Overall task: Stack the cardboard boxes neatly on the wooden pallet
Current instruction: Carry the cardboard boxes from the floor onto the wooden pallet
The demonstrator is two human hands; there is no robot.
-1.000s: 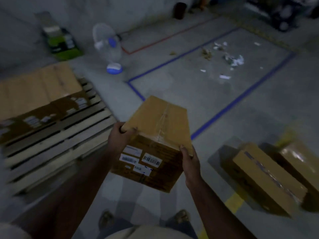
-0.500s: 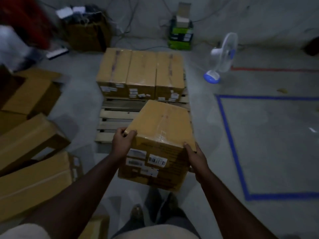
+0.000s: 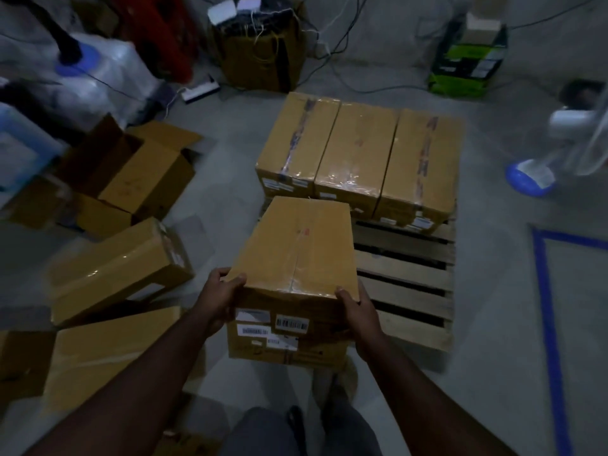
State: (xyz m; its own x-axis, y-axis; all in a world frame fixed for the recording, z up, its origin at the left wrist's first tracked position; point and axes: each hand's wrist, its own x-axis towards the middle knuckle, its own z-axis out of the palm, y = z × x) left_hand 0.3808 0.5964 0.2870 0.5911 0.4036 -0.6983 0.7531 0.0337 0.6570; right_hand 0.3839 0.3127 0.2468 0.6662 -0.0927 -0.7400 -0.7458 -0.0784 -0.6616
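1. Cardboard, taped along the top: the carried box (image 3: 292,255) is held in the air above the near left part of the pallet (image 3: 411,291), not yet set down as far as can be told.
2. The left hand (image 3: 218,299) grips its near left corner, fingers curled over the top edge; the right hand (image 3: 357,309) clasps the near right corner, thumb on top.
3. Done so far: a row of three boxes (image 3: 358,159) stands side by side along the far edge of the pallet, touching one another.
4. The near slats of the pallet lie bare, so by my reading this box starts a second row in front of that one.
5. Left to do: at least two sealed boxes (image 3: 121,268) wait on the floor left of the pallet, with an open carton (image 3: 138,172) beyond them.
6. A fan (image 3: 559,149) stands right of the pallet.
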